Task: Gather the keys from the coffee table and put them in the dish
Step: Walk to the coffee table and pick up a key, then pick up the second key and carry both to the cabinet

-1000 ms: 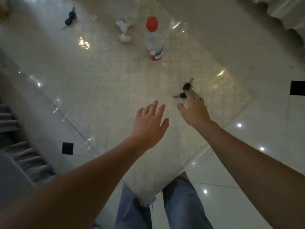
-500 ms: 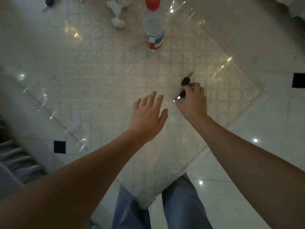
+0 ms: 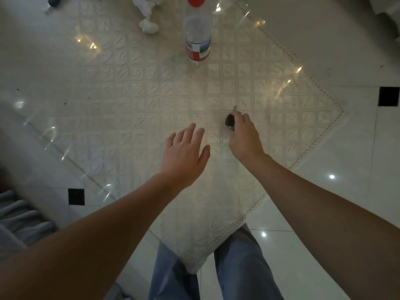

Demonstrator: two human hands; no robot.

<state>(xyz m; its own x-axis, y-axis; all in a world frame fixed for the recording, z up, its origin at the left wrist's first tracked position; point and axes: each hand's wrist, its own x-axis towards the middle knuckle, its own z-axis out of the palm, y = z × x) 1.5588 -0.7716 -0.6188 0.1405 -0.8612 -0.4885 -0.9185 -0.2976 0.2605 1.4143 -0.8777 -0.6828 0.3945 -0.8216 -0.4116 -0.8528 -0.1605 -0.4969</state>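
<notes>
I count one black-headed key [image 3: 229,120] pinched in my right hand [image 3: 244,137] above the coffee table [image 3: 129,100], my left hand [image 3: 184,156] spread empty, one bottle [image 3: 197,35] and another key [image 3: 53,1] far off.

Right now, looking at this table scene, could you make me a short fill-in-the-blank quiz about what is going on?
1. The black-headed keys are gripped by the person's ____ hand.
2. The left hand is open and holds ____.
3. The plastic bottle has a ____ cap.
4. Left of the bottle lie crumpled white ____.

Missing words: right; nothing; red; tissues
</notes>
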